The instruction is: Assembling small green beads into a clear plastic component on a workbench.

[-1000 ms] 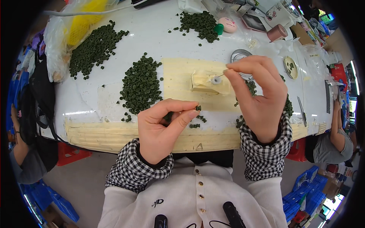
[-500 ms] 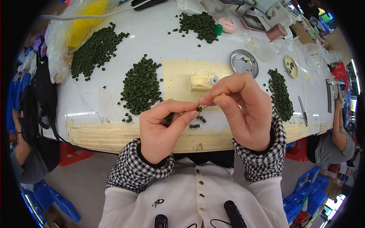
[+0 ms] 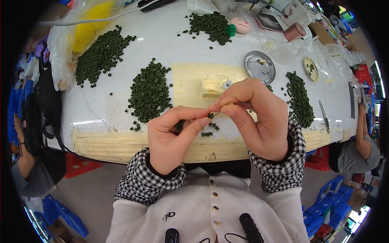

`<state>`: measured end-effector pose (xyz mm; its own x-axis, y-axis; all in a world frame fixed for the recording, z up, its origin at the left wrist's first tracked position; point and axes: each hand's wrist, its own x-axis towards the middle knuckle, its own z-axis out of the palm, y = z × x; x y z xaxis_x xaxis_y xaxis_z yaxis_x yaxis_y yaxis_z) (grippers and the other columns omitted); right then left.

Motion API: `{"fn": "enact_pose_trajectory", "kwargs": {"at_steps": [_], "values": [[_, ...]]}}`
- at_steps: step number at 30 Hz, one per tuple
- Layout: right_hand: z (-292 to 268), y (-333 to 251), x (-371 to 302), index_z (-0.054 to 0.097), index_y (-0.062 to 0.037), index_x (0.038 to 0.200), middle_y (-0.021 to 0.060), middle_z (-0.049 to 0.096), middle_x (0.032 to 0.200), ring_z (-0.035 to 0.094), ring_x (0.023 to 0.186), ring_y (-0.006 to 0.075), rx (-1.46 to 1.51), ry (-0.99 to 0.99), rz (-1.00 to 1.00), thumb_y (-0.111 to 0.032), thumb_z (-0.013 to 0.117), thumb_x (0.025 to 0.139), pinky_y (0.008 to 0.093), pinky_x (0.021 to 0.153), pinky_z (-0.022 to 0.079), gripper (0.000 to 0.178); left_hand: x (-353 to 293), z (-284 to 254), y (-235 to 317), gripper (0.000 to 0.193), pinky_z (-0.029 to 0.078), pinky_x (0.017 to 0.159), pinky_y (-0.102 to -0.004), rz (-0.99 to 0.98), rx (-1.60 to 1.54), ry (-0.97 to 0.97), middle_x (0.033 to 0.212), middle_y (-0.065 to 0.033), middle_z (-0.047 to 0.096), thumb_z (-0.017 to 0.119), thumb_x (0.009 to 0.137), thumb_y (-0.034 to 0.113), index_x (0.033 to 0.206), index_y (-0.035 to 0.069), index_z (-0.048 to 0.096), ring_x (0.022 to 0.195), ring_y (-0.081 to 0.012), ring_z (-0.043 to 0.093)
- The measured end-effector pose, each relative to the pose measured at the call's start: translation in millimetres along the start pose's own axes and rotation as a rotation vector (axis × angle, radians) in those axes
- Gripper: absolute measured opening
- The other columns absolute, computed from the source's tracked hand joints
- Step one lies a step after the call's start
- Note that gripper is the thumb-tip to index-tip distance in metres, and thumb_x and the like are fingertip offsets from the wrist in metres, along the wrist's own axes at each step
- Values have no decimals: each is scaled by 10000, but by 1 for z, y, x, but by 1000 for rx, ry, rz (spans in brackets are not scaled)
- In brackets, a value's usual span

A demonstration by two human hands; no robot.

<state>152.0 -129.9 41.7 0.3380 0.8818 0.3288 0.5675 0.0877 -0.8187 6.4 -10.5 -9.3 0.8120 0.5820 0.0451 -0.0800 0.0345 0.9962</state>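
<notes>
- I see the white counter [image 3: 101,103] curving away under me, its near edge wrapped in pale tape strips just above my cuffs.
- The freest patch of surface is the bare white strip between the middle heap of green rings [image 3: 150,91] and the left heap [image 3: 101,54]; the yellow mat [image 3: 190,81] in the centre is mostly uncovered too.
- On the right, room is tighter: a long heap of rings [image 3: 300,99] lies near my right hand, with a round metal lid [image 3: 259,67] and a small dish [image 3: 311,67] behind it.
- At the far edge sit another heap [image 3: 210,25], a pink egg-shaped thing [image 3: 242,25] and a roll of tape [image 3: 294,31].
- A clear bag with something yellow inside [image 3: 81,32] crowds the far left corner.
- A pale block with a small white ring on it [image 3: 215,86] rests on the mat, just behind my hands.
- My left hand [image 3: 172,137] is raised over the near edge, palm turned towards me, fingers [image 3: 202,121] curled in with thumb and forefinger pinched on a small green ring [image 3: 210,116].
- My right hand [image 3: 259,117] meets it from the right, knuckles up, fingers clenched tight on a thin stick [image 3: 229,104] whose tip points at the ring.
- The two hands touch at the fingertips; a few loose rings [image 3: 207,133] lie on the counter under them.
- Another person's arm [image 3: 362,133] shows past the right end, well apart from my hands.
</notes>
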Motion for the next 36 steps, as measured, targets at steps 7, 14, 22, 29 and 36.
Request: {"fn": "enact_pose_trajectory", "kwargs": {"at_steps": [7,14,22,29,36], "values": [[2,5,0,538,44,952,110,607,900,644,833,166,122,79,-20,-68,538,945,265,753,515,112,-1,0,0,147,352,551,-167,-10,-15,11,769,6,618,687,828,-7,974,-14,691,615,-11,437],[-5,20,10,585,-7,872,100,587,800,593,675,239,-455,409,-161,-29,662,826,307,594,476,92,-2,1,1,154,347,542,-162,-22,-18,27,752,13,602,690,821,-17,975,-16,693,609,-10,437],[0,13,8,635,-15,915,101,595,837,568,745,272,-600,347,-108,-32,691,766,350,653,462,160,-2,0,1,147,343,538,-159,-23,-42,43,725,31,582,687,829,-12,976,-11,693,598,-3,429],[18,-12,-29,661,-6,1091,113,621,915,587,768,234,-196,147,43,37,668,768,299,657,480,326,-3,-1,1,137,337,537,-159,-13,-64,31,732,35,576,678,836,-11,972,-5,695,605,0,423],[32,-9,-37,635,8,1156,130,610,970,604,807,225,-17,136,120,52,633,806,277,683,498,352,-2,-1,0,137,401,585,-166,29,-48,10,822,-16,655,674,837,-14,973,-8,692,662,-20,516]]}}
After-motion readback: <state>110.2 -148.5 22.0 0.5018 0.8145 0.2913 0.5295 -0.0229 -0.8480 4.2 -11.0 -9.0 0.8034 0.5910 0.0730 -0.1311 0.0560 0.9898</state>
